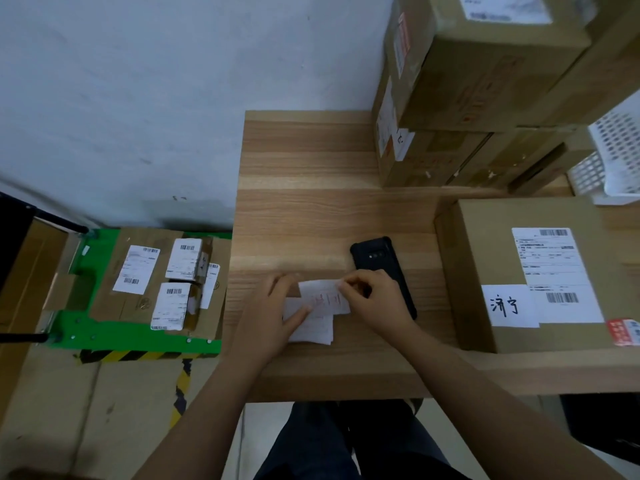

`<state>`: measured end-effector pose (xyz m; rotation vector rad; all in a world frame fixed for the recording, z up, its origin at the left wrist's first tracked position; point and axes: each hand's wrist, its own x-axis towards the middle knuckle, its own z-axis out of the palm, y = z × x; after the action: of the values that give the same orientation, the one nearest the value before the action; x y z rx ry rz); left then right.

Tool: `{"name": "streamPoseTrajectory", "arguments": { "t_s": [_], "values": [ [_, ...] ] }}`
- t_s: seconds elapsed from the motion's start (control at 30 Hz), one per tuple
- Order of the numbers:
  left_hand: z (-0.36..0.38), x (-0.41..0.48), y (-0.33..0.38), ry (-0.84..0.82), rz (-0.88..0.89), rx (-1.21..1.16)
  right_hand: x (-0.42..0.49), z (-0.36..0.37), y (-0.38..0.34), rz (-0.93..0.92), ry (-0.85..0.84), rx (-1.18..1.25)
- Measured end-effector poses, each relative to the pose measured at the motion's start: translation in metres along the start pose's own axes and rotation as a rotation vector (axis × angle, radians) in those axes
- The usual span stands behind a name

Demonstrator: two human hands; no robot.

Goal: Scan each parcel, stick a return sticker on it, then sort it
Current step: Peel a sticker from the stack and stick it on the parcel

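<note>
The left hand (277, 306) is lying flat with straight fingers on a small stack of sticker sheets (311, 329), pressing it to the table (311, 168) just left of and nearer than the black handheld device (377, 252), which I am taking for the scanner. The right hand (377, 303) is pinching the corner of a return sticker (322, 296) between thumb and fingertips, directly in front of the scanner and covering its near end.

Far left of the scanner, off the table, a green cart (138, 336) is carrying small labelled parcels (180, 261), apparently sorted.

At the sheets, the trouble I am expecting is a bad peel. If the flat hand is easing off, the stack will be lifting with the sticker. If the pinch is pulling too steeply, the sticker may be tearing or curling onto itself.

The right wrist is sitting so close to the scanner that a quick pull could be knocking it.

Right of the scanner, a large parcel (519, 271) is waiting flat on the table. A red sticker (621, 330) is showing on its near right corner, so I am wondering whether a second one is risking a double label or covering a barcode. Behind the scanner and to its right, stacked boxes (485, 81) are standing.
</note>
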<state>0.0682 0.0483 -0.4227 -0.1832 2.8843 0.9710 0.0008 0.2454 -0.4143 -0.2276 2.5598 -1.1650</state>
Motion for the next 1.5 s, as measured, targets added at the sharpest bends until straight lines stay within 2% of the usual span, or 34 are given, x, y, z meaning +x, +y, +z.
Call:
{"name": "streamPoseTrajectory", "arguments": {
  "t_s": [0.17, 0.27, 0.4, 0.6, 0.73, 0.87, 1.0, 1.1, 1.2, 1.3, 1.5],
  "values": [
    [-0.023, 0.021, 0.043, 0.088, -0.069, -0.172, 0.003, -0.048, -0.032, -0.021, 0.120, 0.116],
    [-0.040, 0.035, 0.087, 0.078, -0.109, -0.385, 0.001, -0.087, -0.054, -0.038, 0.218, 0.199],
    [-0.058, 0.050, 0.147, 0.092, -0.013, -0.544, -0.012, -0.136, -0.070, -0.041, 0.306, 0.355],
    [-0.069, 0.061, 0.232, 0.188, 0.105, -0.691, -0.030, -0.210, -0.065, -0.186, 0.498, 0.368],
    [-0.066, 0.063, 0.293, 0.234, 0.143, -0.807, -0.046, -0.262, -0.063, -0.278, 0.528, 0.395],
    [-0.057, 0.066, 0.349, 0.308, 0.148, -0.938, -0.052, -0.306, -0.054, -0.285, 0.566, 0.395],
    [-0.041, 0.061, 0.398, 0.340, 0.179, -0.970, -0.057, -0.343, -0.046, -0.288, 0.630, 0.569],
    [-0.030, 0.058, 0.424, 0.349, 0.184, -0.987, -0.064, -0.363, -0.039, -0.319, 0.591, 0.631],
    [-0.024, 0.055, 0.443, 0.349, 0.171, -0.999, -0.071, -0.382, -0.026, -0.329, 0.531, 0.611],
    [-0.018, 0.052, 0.457, 0.340, 0.190, -0.900, -0.078, -0.406, -0.017, -0.325, 0.465, 0.573],
    [-0.011, 0.037, 0.476, 0.238, 0.255, -0.744, -0.084, -0.439, -0.004, -0.335, 0.455, 0.492]
  ]
}}
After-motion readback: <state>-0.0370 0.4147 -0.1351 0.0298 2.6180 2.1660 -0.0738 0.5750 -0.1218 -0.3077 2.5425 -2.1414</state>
